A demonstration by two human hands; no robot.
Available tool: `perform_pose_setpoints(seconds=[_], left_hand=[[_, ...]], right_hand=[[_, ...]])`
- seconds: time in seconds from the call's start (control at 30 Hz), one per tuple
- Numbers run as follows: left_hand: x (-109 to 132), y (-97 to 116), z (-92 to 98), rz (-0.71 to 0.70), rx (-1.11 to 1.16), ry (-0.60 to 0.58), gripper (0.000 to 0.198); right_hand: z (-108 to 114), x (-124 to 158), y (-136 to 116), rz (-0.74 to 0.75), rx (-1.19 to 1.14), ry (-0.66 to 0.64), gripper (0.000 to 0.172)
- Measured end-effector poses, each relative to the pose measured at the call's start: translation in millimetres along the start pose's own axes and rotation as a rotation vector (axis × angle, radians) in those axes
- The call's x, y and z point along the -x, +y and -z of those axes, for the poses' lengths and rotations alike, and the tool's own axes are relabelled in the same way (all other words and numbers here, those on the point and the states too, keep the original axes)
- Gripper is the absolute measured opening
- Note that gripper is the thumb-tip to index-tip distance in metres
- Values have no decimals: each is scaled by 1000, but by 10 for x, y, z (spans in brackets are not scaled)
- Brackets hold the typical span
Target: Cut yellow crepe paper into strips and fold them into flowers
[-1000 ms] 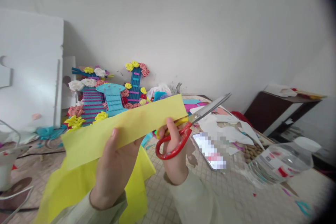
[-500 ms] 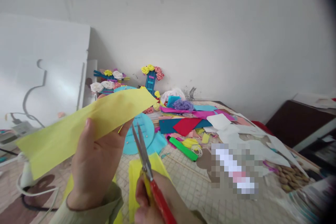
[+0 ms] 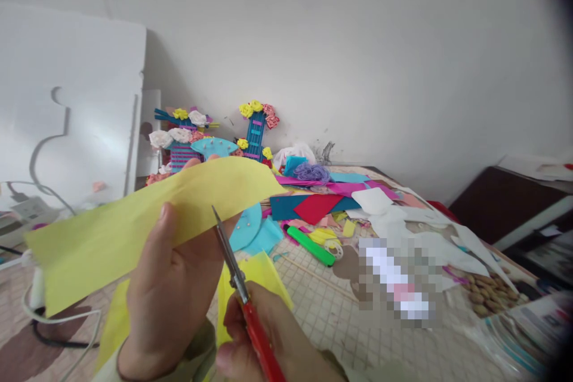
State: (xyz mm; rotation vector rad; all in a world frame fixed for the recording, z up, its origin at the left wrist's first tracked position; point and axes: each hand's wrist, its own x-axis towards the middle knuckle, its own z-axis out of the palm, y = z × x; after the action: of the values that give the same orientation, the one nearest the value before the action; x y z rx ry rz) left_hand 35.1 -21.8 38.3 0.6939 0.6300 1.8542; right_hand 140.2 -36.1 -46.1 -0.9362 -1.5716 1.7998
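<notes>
My left hand [image 3: 165, 292] pinches a long yellow paper strip [image 3: 134, 224] and holds it up slanting, thumb on the front. My right hand [image 3: 273, 343], low in the picture, grips red-handled scissors [image 3: 242, 298]. Their closed blades point up and left, and the tip touches the lower edge of the strip. A second sheet of yellow paper [image 3: 255, 277] lies under both hands.
Coloured paper scraps [image 3: 313, 206], a green marker [image 3: 311, 246] and a blurred-out phone [image 3: 396, 283] lie on the tiled table [image 3: 340, 316]. Paper flower models [image 3: 255, 128] stand at the back wall. White foam boards [image 3: 67, 107] lean at left; a dark side table [image 3: 501, 203] stands right.
The scissors swung from the strip's right end down and round to below its lower edge. The strip shifted left and the view turned right, showing more scraps.
</notes>
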Motion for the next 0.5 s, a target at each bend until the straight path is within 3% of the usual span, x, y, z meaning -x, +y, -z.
perform_pose_setpoints(seconds=[0.13,0.3,0.5], left_hand=[[47,8,-54,52,47,79,37],[93,-49,-38,17,-82,3,40],[94,-115,34,28,-133,17,42]], right_hand=[[36,6,-46,58,37,-8,26],[63,18,-89,108,103,-13,25],[52,73,-186,127,106,-23,22]])
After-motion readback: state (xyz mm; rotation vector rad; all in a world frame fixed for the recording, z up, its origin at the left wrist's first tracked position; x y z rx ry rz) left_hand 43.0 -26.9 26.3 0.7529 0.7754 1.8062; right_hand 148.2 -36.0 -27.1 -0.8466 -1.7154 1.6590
